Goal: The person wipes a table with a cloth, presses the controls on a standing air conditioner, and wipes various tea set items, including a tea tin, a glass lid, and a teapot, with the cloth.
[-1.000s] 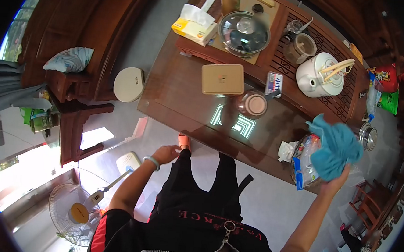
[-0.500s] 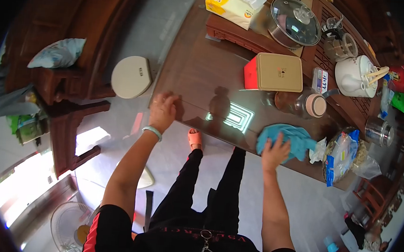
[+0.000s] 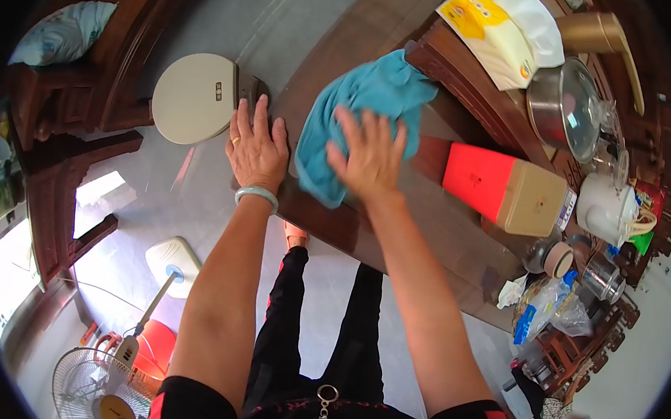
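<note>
A blue cloth (image 3: 322,127) lies bunched on the dark, glossy table (image 3: 435,232), near its left end. My right hand (image 3: 370,153) presses on the cloth from above with its fingers somewhat spread, holding it against the tabletop; the palm side is hidden. To the left, my left hand (image 3: 259,148) rests open at the table's edge, fingers stretched out. It wears a ring and has a pale bangle (image 3: 257,196) at the wrist. A red box with a gold lid (image 3: 538,199) lies right of the cloth.
On the raised wooden tray (image 3: 468,86) are a tissue pack (image 3: 492,30), a lidded pot (image 3: 564,109) and a white kettle (image 3: 604,205). Jars and plastic bags (image 3: 551,302) crowd the right end. A round-topped stool (image 3: 195,98) and a fan (image 3: 101,388) stand left. Another person (image 3: 555,412) is far right.
My right hand has carried the blue cloth leftward and farther across the table. My left hand now lies flatter with straighter fingers. The whole view has shifted.
</note>
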The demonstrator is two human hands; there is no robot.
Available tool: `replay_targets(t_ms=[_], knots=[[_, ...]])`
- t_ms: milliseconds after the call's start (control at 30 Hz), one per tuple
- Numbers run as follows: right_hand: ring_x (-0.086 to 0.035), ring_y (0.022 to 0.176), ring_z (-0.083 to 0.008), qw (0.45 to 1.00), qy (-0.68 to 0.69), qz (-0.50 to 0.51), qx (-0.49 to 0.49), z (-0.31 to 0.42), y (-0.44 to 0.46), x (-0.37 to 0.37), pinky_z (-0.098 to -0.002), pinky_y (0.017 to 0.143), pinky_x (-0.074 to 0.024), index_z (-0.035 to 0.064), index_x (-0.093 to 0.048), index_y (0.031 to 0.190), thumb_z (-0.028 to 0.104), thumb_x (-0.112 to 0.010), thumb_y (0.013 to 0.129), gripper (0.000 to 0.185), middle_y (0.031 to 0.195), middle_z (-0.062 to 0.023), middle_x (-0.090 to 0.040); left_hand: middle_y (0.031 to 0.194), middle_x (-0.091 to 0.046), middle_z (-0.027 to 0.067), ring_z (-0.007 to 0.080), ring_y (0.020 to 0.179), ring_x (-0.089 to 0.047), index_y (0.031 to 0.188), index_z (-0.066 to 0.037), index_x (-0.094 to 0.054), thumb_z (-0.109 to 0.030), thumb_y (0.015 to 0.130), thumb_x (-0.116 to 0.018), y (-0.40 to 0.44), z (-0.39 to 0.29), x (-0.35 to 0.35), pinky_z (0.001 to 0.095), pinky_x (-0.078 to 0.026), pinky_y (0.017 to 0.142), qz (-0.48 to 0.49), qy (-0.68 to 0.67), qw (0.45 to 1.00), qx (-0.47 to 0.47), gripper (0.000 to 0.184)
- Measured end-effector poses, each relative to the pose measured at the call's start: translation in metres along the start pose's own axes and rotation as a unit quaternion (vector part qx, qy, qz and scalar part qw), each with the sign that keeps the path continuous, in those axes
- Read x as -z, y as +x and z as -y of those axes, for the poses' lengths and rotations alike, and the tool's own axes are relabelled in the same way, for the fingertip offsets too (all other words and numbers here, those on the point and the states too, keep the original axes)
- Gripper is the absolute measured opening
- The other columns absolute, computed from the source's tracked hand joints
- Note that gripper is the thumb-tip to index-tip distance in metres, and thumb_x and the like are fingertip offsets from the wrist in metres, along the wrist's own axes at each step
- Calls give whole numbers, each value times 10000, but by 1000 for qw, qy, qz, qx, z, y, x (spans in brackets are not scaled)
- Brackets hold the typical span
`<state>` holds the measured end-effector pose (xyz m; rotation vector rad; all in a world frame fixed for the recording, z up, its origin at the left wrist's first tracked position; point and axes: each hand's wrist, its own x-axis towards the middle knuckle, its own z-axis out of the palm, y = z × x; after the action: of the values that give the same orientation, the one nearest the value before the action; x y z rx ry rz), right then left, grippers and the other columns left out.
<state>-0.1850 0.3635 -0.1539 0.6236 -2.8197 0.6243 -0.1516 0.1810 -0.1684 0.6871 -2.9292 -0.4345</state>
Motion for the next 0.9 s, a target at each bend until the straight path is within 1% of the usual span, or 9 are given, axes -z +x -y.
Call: replay_targets(t_ms=[200,333,400,467,567,633,733,833,900], knots=[[-434,1238,-368,997,-33,-4,-74,-4,66,-21,-611,1033,-266,197,-518,1329,401,-640,818,564,1358,-180,-454,1475,-429,98,327,1348,-405,1432,-271,-437,-355,950,-494,1,1,-4,497,-331,1064,12,12,1000,-22,493],[-350,1338,-436,993,113,17,-2,18,-3,6,-638,1081,-192,171,-520,1349,329,-685,807,589,1432,-245,-384,1466,-444,80,300,1353,-408,1446,-273,-417,-316,933,-488,2,4,-2,487,-303,1088,51,29,998,-32,519],[-376,1350,-389,985,153,73,-25,30,-56,48,-626,1090,-193,194,-561,1309,219,-737,761,576,1454,-216,-393,1481,-426,73,293,1363,-395,1451,-273,-409,-306,940,-475,3,1,3,491,-303,1088,63,4,998,-20,517],[-394,1346,-359,993,85,55,-61,26,-112,103,-594,1088,-235,183,-599,1261,183,-754,745,539,1456,-198,-407,1506,-389,66,289,1376,-375,1484,-276,-346,-302,953,-451,2,-1,6,490,-302,1090,87,-8,996,-17,542],[-427,1271,-428,975,-90,-77,-190,-7,-167,207,-498,1053,-351,41,-563,1252,205,-722,815,493,1398,-230,-421,1509,-383,66,286,1380,-370,1509,-277,-283,-330,959,-451,1,0,7,484,-314,1085,82,-20,996,-18,578],[-427,1257,-431,938,-215,-123,-241,-33,-155,272,-481,1050,-362,52,-519,1304,229,-735,811,566,1399,-229,-402,1523,-325,149,341,1382,-349,1527,-232,-232,-284,939,-508,2,15,4,496,-321,1085,85,-100,990,-53,651],[-521,1157,-417,916,-219,-18,-337,-68,-120,321,-479,955,-442,100,-492,1343,339,-723,817,622,1333,-231,-460,1502,-267,274,440,1372,-314,1529,-165,-217,-134,878,-585,3,38,14,491,-305,1103,85,-219,967,-98,748],[-594,1045,-411,883,-169,74,-432,-94,-95,330,-493,863,-488,113,-510,1302,433,-703,809,618,1255,-234,-527,1484,-283,281,449,1364,-317,1522,-129,-225,-77,853,-598,-23,50,55,478,-310,1107,56,-195,977,-60,768],[-625,971,-414,870,-170,90,-453,-114,-95,323,-503,816,-503,103,-534,1246,481,-689,800,605,1193,-234,-572,1461,-323,268,443,1353,-333,1503,-86,-253,-40,831,-602,-50,65,76,474,-320,1103,35,-217,969,-110,759]])
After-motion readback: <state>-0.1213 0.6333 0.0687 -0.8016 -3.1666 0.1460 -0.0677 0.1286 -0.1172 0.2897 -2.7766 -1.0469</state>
